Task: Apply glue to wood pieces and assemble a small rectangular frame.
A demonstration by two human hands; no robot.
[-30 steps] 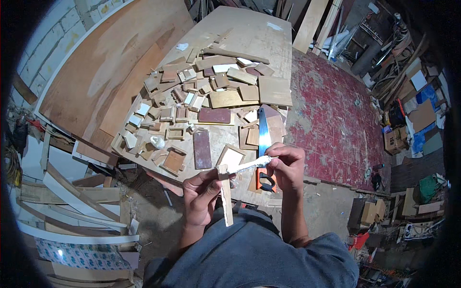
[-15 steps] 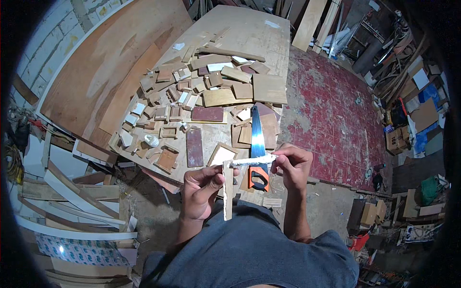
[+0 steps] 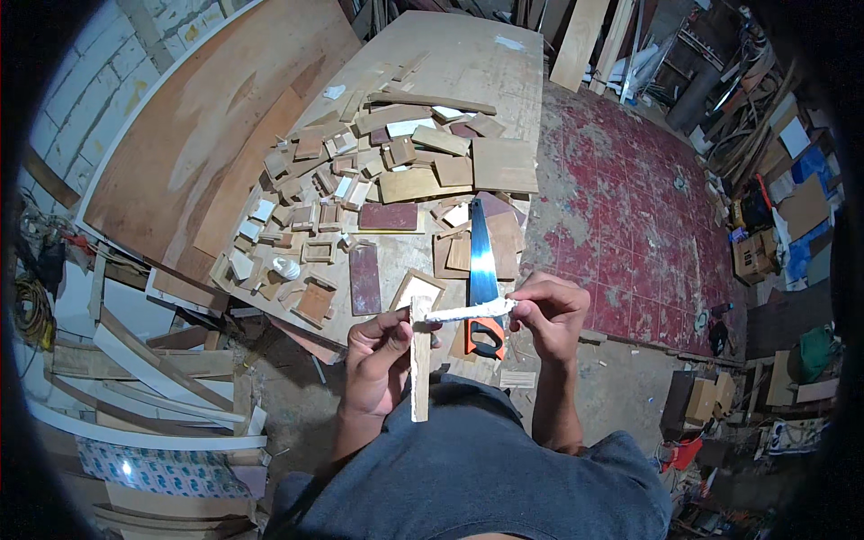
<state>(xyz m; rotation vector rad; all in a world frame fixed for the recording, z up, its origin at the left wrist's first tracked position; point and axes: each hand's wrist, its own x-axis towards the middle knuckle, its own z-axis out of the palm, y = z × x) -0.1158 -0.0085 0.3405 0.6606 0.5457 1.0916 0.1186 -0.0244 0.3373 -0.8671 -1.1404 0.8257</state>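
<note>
My left hand (image 3: 376, 358) pinches a narrow wooden strip (image 3: 420, 382), which stands lengthwise in front of my chest with white paste along its edge. Between the fingertips of my right hand (image 3: 553, 317) is the end of a thin stick (image 3: 468, 312) smeared white with what looks like glue. The stick lies nearly level, and its left end meets the strip near the top. Beneath the stick rests a handsaw (image 3: 482, 252) with an orange and black handle, its blade pointing away from me.
A wooden worktable (image 3: 450, 54) carries many small wooden frames and offcuts, plus a white bottle (image 3: 285, 268) at its near left. Dark red boards (image 3: 364, 279) lie beside the saw. A large plywood sheet (image 3: 207, 117) leans at left. Red worn flooring (image 3: 621, 207) stretches to the right.
The wooden strip has shifted slightly left and turned, showing more of its face. The stick now slopes, its left end lower and against the strip. Both hands keep their grip.
</note>
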